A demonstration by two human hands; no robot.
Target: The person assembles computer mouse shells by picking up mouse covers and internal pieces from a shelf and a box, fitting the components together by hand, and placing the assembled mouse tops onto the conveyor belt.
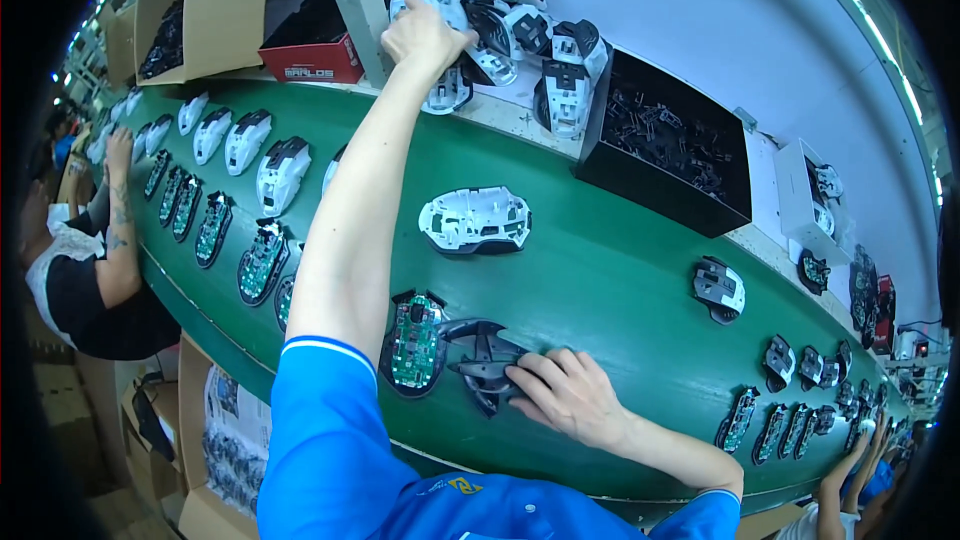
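Observation:
My left hand (428, 37) reaches to the far shelf, its fingers closed around a white mouse shell (447, 6) at the edge of a pile of black-and-white mouse shells (530, 25). Near the front edge of the green bench, my right hand (575, 395) grips a black plastic mouse part (488, 365) with arched pieces, low over the surface. Just left of that part lies a mouse base with a green circuit board (415, 345). Between my two hands, a white mouse shell (475, 220) rests with its hollow inside facing up.
White mouse shells (285, 175) and circuit-board bases (262, 260) run in rows along the green bench (600, 290). A black box of small dark parts (665, 135) and a red box (315, 50) stand at the far side. Other people work at both ends; one arm (118, 210) shows left.

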